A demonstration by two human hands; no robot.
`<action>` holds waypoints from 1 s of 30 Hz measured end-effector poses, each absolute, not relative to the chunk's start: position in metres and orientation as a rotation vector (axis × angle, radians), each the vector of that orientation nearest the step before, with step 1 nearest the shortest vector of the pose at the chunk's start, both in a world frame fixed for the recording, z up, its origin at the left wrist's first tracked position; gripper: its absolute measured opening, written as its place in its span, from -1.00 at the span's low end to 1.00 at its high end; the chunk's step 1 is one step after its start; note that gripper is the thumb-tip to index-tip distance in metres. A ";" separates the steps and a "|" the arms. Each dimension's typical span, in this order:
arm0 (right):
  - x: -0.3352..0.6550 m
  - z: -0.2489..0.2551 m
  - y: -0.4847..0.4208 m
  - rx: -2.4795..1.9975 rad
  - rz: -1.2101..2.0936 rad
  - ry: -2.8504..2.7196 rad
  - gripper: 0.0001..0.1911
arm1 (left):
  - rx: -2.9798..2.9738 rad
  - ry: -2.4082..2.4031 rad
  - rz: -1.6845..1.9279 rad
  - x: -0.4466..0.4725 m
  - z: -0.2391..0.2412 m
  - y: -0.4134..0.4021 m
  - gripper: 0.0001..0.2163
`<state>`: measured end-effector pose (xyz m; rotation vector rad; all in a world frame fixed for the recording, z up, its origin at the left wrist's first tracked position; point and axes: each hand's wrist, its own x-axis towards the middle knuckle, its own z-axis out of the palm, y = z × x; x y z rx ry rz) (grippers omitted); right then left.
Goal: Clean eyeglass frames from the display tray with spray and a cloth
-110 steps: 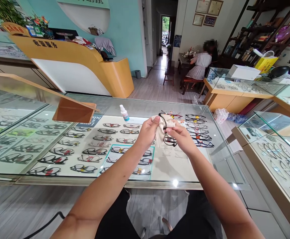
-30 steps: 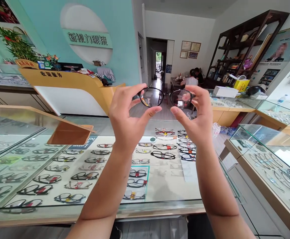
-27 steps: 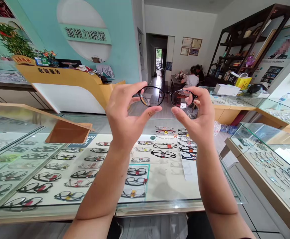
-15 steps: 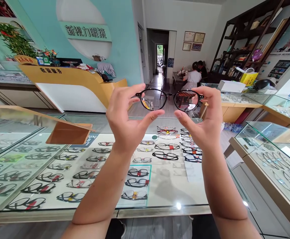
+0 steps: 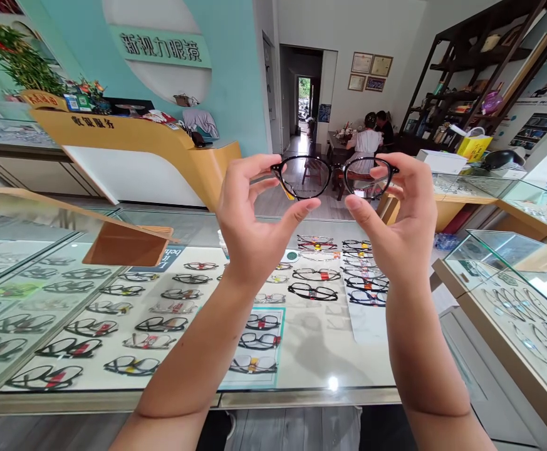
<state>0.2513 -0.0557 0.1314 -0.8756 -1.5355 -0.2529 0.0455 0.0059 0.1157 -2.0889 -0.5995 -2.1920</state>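
Risks first, big to small. Below me, the glass-topped bench (image 5: 301, 399) is one long hard surface; if either grip slips, I'd expect the drop to end on it or just off its far edge. If the left forearm (image 5: 198, 351) came down carelessly, it could clip the white object (image 5: 223, 241) toward the bench's far side; that's mostly hidden by the left hand (image 5: 254, 219), so I can't ID it. The black round glasses (image 5: 338, 166) are held up above the bench by both ends, so uneven pull could strain a hinge. Smallest worry: a thumb rolling inward would smudge a lens.

Pose: both forearms angle up from the bench's near edge, roughly mirrored. Left hand and right hand (image 5: 405, 219) are raised over the bench, thumb sides toward my camera, glasses roughly level between them, front upright. Fingers: each set pinches its own end, index up by the hinge, thumb under the rim. Can't tell if the thumb tips touch.
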 end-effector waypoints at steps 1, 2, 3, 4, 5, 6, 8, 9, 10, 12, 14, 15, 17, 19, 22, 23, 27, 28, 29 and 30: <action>0.252 0.131 -0.055 -0.879 -0.238 -1.536 -0.48 | -2.081 -0.613 -2.188 0.046 0.115 0.006 -0.31; 0.252 0.131 -0.054 -0.879 -0.220 -1.536 -0.46 | -2.072 -0.629 -2.182 0.046 0.115 0.005 -0.31; 0.252 0.130 -0.053 -0.875 -0.200 -1.532 -0.43 | -2.063 -0.640 -2.178 0.046 0.115 0.004 -0.31; 0.253 0.130 -0.053 -0.871 -0.182 -1.527 -0.40 | -2.057 -0.644 -2.176 0.046 0.115 0.003 -0.31; 0.252 0.130 -0.053 -0.870 -0.166 -1.521 -0.39 | -2.053 -0.646 -2.176 0.046 0.115 0.002 -0.32; 0.252 0.129 -0.053 -0.874 -0.152 -1.517 -0.39 | -2.050 -0.647 -2.177 0.046 0.115 0.001 -0.32; 0.252 0.129 -0.054 -0.890 -0.128 -1.512 -0.42 | -2.045 -0.663 -2.177 0.046 0.115 0.000 -0.33; 0.251 0.129 -0.054 -0.896 -0.117 -1.511 -0.43 | -2.042 -0.679 -2.174 0.046 0.115 -0.001 -0.33; 0.251 0.129 -0.054 -0.903 -0.104 -1.509 -0.45 | -2.038 -0.700 -2.170 0.046 0.115 -0.002 -0.33; 0.250 0.129 -0.055 -0.917 -0.074 -1.498 -0.45 | -2.025 -0.744 -2.157 0.047 0.115 -0.003 -0.35; 0.250 0.129 -0.056 -0.942 -0.044 -1.487 -0.46 | -2.014 -0.775 -2.142 0.047 0.115 -0.003 -0.36; 0.250 0.129 -0.056 -0.955 -0.031 -1.484 -0.46 | -2.009 -0.780 -2.138 0.048 0.115 -0.004 -0.36; 0.250 0.129 -0.057 -0.978 -0.011 -1.490 -0.47 | -2.000 -0.783 -2.131 0.048 0.115 -0.004 -0.37; 0.250 0.128 -0.056 -0.994 0.003 -1.500 -0.48 | -1.990 -0.800 -2.120 0.048 0.115 -0.005 -0.37; 0.251 0.128 -0.056 -1.010 0.014 -1.505 -0.48 | -1.971 -0.834 -2.103 0.049 0.117 -0.007 -0.37; 0.251 0.128 -0.056 -1.015 0.014 -1.504 -0.48 | -1.966 -0.836 -2.102 0.048 0.117 -0.007 -0.38; 0.251 0.127 -0.055 -1.039 -0.003 -1.504 -0.49 | -1.961 -0.819 -2.101 0.048 0.119 -0.009 -0.38; 0.251 0.127 -0.055 -1.044 -0.013 -1.504 -0.49 | -1.959 -0.818 -2.098 0.048 0.119 -0.009 -0.38; 0.251 0.126 -0.054 -1.047 -0.026 -1.502 -0.49 | -1.958 -0.821 -2.099 0.048 0.118 -0.008 -0.38; 0.250 0.126 -0.053 -1.048 -0.042 -1.497 -0.50 | -1.957 -0.823 -2.106 0.049 0.118 -0.006 -0.38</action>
